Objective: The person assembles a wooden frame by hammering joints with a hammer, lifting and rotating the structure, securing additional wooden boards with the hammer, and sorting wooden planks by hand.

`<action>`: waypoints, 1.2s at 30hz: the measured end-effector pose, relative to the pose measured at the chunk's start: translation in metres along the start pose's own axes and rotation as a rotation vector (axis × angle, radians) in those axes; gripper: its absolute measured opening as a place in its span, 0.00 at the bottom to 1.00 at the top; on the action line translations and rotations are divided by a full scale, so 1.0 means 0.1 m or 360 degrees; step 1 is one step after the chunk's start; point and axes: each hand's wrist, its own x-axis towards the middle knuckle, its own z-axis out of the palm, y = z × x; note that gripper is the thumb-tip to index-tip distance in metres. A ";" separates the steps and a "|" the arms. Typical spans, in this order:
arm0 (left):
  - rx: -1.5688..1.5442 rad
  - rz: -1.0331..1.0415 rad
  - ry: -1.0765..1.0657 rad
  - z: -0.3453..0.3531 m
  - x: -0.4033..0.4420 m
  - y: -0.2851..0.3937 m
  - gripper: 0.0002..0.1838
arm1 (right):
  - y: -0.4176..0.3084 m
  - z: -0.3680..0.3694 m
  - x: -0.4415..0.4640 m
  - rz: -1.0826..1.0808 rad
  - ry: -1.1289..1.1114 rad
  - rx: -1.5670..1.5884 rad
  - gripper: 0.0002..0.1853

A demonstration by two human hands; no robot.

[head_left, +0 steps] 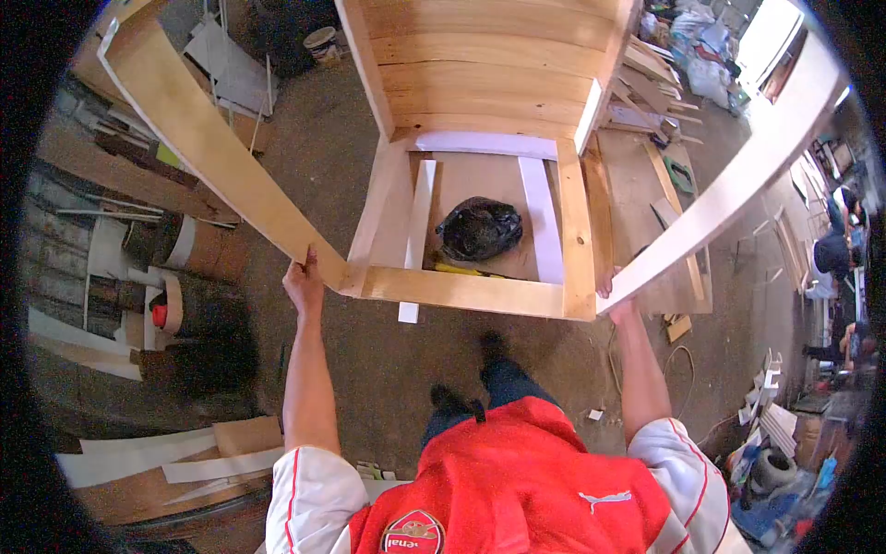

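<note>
A large pale wooden frame (466,290), with a slatted plank panel (498,60) at its far side, stands in front of me. My left hand (305,279) is closed around the lower end of its long left board (198,152). On the other side, my right hand (620,297) grips the base of the long right board (729,189), its fingers partly hidden behind the wood. Through the frame's opening I see a black plastic bag (480,229), a white strip (420,217) and a white-faced board (542,217). Something yellow lies beside the bag.
A workbench (664,268) with a green-handled saw (680,175) stands right of the frame. Wood offcuts (185,462) lie at lower left, with stacked boards along the left. Scraps and plastic bags (697,55) pile up at upper right. People (835,249) are at the far right.
</note>
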 end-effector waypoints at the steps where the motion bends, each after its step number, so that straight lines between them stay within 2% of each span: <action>1: 0.0019 0.0012 0.0003 0.00 0.01 -0.01 0.23 | -0.03 0.02 0.02 -0.0044 -0.0071 -0.0034 0.14; 8: 0.0064 0.0193 0.0085 0.01 -0.10 -0.06 0.21 | -0.08 0.00 0.09 0.0023 0.0000 0.0101 0.19; 11: -0.0024 0.0288 0.0171 0.07 -0.10 -0.10 0.20 | -0.19 0.20 0.02 -0.0040 -0.0149 -0.0079 0.21; 14: -0.0071 0.0340 0.0088 0.04 -0.13 -0.16 0.20 | -0.22 0.21 0.00 -0.0004 -0.0386 -0.0197 0.23; 20: -0.0124 0.0254 0.0034 -0.05 -0.08 -0.04 0.19 | -0.37 0.37 -0.13 0.0017 -0.0325 -0.0357 0.21; 26: -0.0067 0.0608 0.0058 -0.06 -0.01 -0.27 0.17 | -0.22 0.12 -0.01 0.0116 0.0240 -0.0108 0.22; 29: -0.0135 0.0569 0.0042 -0.17 0.12 -0.10 0.16 | -0.48 0.51 -0.11 0.0119 0.0277 -0.0078 0.24; 32: -0.0112 0.0602 0.0108 -0.15 0.21 -0.12 0.17 | -0.57 0.76 -0.22 -0.0060 0.0411 0.0029 0.26; 35: -0.0151 0.0732 0.0146 -0.28 0.31 -0.02 0.16 | -0.72 1.08 -0.46 -0.0442 0.0435 0.0040 0.27; 36: -0.0128 0.0729 0.0150 -0.31 0.33 0.00 0.16 | -0.71 1.03 -0.44 -0.0575 0.0426 -0.0159 0.27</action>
